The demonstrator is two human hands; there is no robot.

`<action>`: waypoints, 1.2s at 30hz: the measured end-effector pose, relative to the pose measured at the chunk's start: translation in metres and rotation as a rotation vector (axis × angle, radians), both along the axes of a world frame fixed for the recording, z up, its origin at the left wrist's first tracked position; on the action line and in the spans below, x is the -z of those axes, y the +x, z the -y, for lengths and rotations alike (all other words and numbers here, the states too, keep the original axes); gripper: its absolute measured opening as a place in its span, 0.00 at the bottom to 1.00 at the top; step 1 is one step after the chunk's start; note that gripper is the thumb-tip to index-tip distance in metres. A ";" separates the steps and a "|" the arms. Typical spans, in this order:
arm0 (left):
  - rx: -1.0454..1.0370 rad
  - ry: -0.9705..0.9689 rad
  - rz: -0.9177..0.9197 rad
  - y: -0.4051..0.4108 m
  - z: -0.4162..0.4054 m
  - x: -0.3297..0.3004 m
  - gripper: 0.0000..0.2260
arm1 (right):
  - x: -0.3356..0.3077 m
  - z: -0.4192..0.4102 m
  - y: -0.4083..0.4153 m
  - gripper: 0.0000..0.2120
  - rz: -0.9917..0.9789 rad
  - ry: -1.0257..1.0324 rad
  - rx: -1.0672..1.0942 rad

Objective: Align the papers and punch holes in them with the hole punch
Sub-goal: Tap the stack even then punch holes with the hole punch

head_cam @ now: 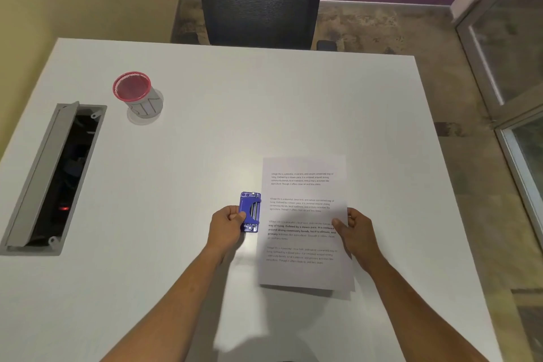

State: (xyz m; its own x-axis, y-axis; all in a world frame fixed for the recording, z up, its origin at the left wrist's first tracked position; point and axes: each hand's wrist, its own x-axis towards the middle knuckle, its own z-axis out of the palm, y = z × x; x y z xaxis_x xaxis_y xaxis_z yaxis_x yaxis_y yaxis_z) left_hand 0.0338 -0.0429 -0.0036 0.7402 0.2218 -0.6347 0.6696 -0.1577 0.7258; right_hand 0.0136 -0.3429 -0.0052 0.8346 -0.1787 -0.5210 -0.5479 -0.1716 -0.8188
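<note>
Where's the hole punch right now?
In the head view the blue hole punch sits on the white desk just below centre, gripped by the left hand, against the left edge of the papers.

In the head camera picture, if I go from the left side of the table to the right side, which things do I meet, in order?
Open cable tray → red mesh cup → left hand → blue hole punch → papers → right hand.
</note>
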 end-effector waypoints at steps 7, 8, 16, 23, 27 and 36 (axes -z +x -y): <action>0.003 0.005 0.009 -0.001 -0.001 0.003 0.08 | 0.001 -0.002 0.001 0.06 0.008 0.023 0.000; 0.002 0.007 0.012 -0.001 -0.001 0.003 0.08 | 0.001 -0.004 0.001 0.06 0.014 0.026 0.000; 0.006 -0.016 0.017 -0.003 -0.001 0.004 0.07 | 0.007 -0.013 0.005 0.05 0.011 0.041 0.000; 0.061 -0.008 0.040 -0.002 0.000 0.002 0.10 | 0.010 -0.019 0.008 0.07 0.010 0.048 -0.005; 0.108 -0.001 0.084 -0.001 0.001 0.000 0.13 | 0.012 -0.020 0.008 0.08 0.003 0.044 -0.010; 0.043 0.033 0.014 0.012 -0.001 -0.001 0.13 | 0.016 -0.020 0.009 0.08 -0.009 0.037 -0.010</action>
